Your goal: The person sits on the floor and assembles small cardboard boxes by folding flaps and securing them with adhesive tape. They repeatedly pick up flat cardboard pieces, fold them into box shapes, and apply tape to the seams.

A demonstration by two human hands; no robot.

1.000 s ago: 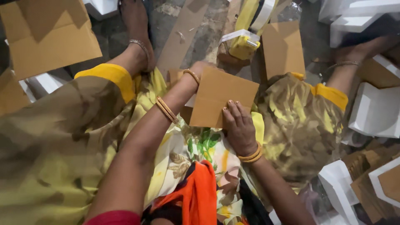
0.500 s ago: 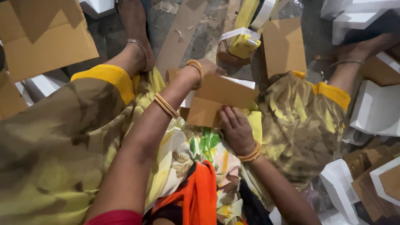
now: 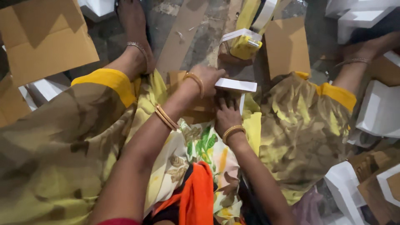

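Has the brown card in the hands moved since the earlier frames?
Yes. The card has dropped from upright to lying low under the left hand and right hand, judged against the yellow tape dispenser.

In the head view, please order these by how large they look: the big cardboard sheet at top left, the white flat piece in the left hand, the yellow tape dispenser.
1. Cardboard sheet, clearly largest.
2. White flat piece and yellow tape dispenser: similar, and the hand hides part of the piece, so no ranking.

Large brown cardboard sheet (image 3: 46, 41), yellow tape dispenser (image 3: 245, 45), white foam blocks (image 3: 381, 109), orange cloth (image 3: 200, 196)
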